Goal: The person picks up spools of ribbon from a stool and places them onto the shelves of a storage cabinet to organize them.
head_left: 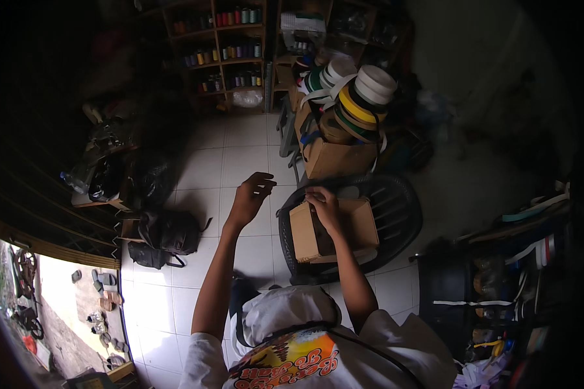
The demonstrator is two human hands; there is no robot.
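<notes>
A person in a printed white T-shirt (292, 356) reaches up from the bottom of the frame. Just left of centre, the left hand (248, 200) hangs above the tiled floor (198, 249), its fingers curled and parted. Right of it, the right hand (326, 207) reaches over an open cardboard box (305, 235), which sits on a dark slatted chair (399, 217) right of centre; whether those fingers clasp anything cannot be told in the dim light. Behind the chair, at upper centre-right, a larger cardboard box (337, 160) carries stacked rolls of white, yellow and green strap (375, 85). Farthest off, along the top, colored thread spools (239, 17) line wooden shelves (218, 35).
</notes>
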